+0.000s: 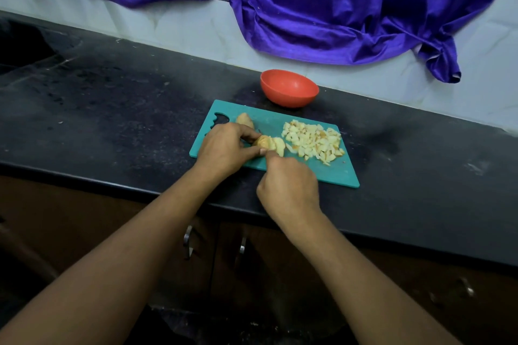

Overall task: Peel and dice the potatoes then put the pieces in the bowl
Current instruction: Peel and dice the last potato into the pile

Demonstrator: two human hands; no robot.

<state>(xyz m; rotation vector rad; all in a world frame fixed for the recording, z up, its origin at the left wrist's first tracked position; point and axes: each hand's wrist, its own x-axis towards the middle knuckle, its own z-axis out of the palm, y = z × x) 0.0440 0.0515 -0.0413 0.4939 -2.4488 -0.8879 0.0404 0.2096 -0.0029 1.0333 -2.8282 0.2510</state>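
Observation:
A teal cutting board [333, 173] lies on the black counter. My left hand [224, 151] pinches a partly sliced potato piece [273, 144] at the board's middle, between thumb and fingers. My right hand [290, 190] is curled just in front of it and grips a knife. The hand hides most of the knife; only a thin dark tip [259, 131] shows beyond the potato. Another potato piece [245, 120] lies behind my left hand. A pile of diced potato [314, 143] covers the board's right half. The red bowl [288, 87] stands behind the board, with nothing visible inside.
The black counter [112, 109] stretches left and right of the board. A purple cloth [308, 8] hangs on the tiled wall behind the bowl. Brown cabinet doors with metal handles [188, 241] sit below the counter edge.

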